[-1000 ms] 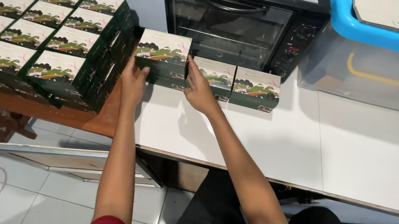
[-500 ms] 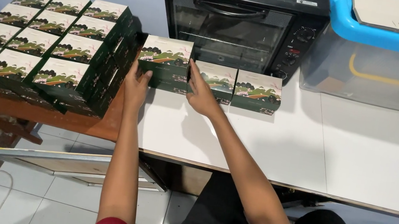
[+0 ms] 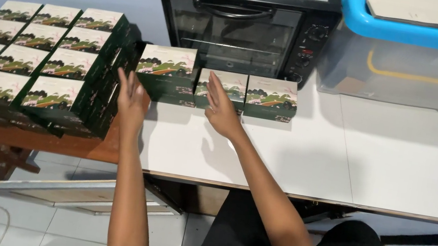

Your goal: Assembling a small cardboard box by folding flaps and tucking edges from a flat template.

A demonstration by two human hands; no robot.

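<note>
A taller stack of dark green boxes with pale picture lids stands on the white table. Two lower green boxes, one beside it and one further right, sit in a row. My left hand hovers flat just left of and in front of the stack, fingers apart, holding nothing. My right hand is spread in front of the middle box, fingertips over its lid edge, not gripping it.
Several stacked green boxes fill a wooden table at left. A black toaster oven stands behind the row. A clear bin with a blue lid sits at the back right. White tiled floor lies below.
Both hands have come off the stack of boxes and drawn back toward me, fingers spread. The stack stays where it was set beside the row.
</note>
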